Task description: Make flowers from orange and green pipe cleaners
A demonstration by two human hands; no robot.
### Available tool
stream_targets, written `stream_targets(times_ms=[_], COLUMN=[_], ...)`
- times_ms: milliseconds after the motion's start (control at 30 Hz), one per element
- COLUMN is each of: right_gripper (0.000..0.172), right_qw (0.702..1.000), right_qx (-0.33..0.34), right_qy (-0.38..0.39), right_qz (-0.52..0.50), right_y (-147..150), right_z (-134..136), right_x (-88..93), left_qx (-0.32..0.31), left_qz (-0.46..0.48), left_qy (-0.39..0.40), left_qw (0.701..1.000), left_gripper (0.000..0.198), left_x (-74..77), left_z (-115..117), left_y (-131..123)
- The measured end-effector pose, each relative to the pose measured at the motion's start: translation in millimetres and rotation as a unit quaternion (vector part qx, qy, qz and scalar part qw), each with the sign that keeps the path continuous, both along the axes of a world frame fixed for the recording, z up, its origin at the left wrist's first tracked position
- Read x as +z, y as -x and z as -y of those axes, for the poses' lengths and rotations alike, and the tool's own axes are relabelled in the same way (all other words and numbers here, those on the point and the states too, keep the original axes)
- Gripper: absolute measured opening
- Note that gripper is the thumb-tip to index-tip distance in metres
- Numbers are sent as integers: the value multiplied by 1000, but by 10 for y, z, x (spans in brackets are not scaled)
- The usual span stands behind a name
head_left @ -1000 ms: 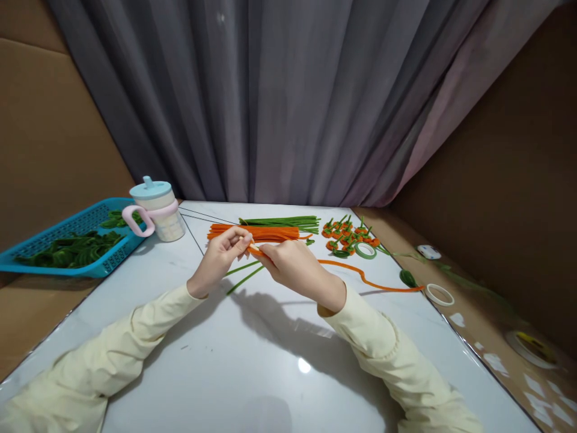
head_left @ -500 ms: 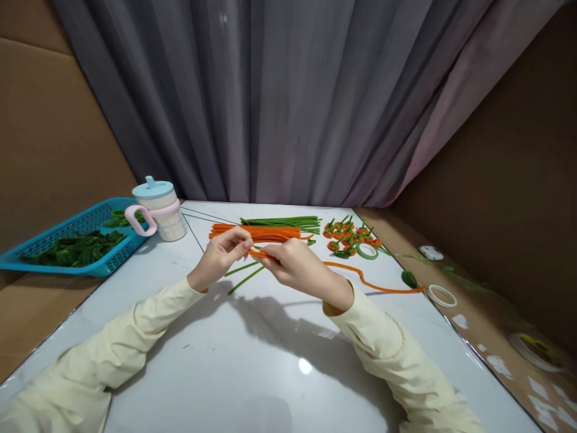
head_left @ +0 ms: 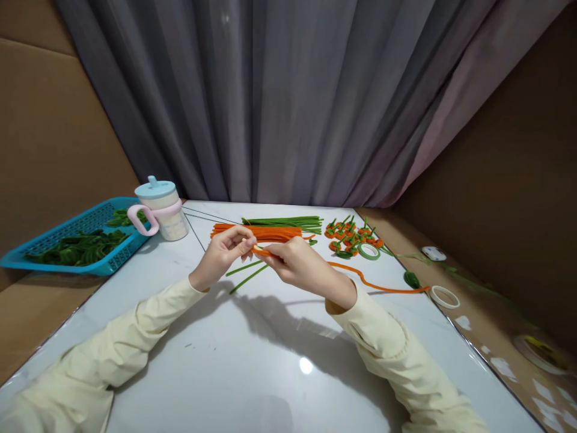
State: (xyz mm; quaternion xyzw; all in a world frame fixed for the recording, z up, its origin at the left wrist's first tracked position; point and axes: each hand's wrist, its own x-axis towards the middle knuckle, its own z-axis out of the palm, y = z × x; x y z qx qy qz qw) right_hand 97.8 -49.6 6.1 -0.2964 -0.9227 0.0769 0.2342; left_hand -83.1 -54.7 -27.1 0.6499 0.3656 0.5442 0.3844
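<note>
Over the middle of the white table, my left hand [head_left: 222, 255] and my right hand [head_left: 303, 269] meet almost fingertip to fingertip. Both pinch the near end of an orange pipe cleaner [head_left: 387, 290], whose long tail passes under my right hand and curves to the table's right edge. Between the fingers, the small worked end is mostly hidden. Two loose green pipe cleaners [head_left: 247, 281] lie just below the hands. Behind my hands rests a bundle of orange pipe cleaners [head_left: 264, 231], with a bundle of green pipe cleaners [head_left: 283, 221] beyond it.
Several small orange pieces with green stems [head_left: 347, 231] cluster at back right, beside a green tape roll [head_left: 377, 252]. A white tape roll [head_left: 433, 297] lies at the right edge. At left stand a lidded mug [head_left: 169, 224] and a blue basket [head_left: 115, 265] of green coils.
My hands stay at nearly the same spot, with the left fingertips shifting slightly on the pipe cleaner. The whole view has moved a little.
</note>
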Motion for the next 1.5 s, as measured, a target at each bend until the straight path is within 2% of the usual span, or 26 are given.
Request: stream_targets(times_ms=[333,833,1100,1367,1500], right_gripper=[19,21,20,24,14], right_qw=[999,1000,1000,998,997], right_qx=[19,2,18,-13,1], right_qy=[9,13,16,34,21], right_qz=[-24,-9,-15,46,75], right_y=[-10,2,-1,-29,-60], right_z=[-9,-4,5,-40,-40], right_x=[4,8,18,29,24], left_qx=[0,24,6,16,9], left_qz=[31,24,23,8,1], left_qy=[14,-1,-11,23,29], left_qw=[999,999,1000,1000,1000], left_gripper=[28,27,26,29,31], left_x=[8,-27,2,6,24], left_z=[17,12,26,7,15], left_y=[-31,-35,-37,-27,-24])
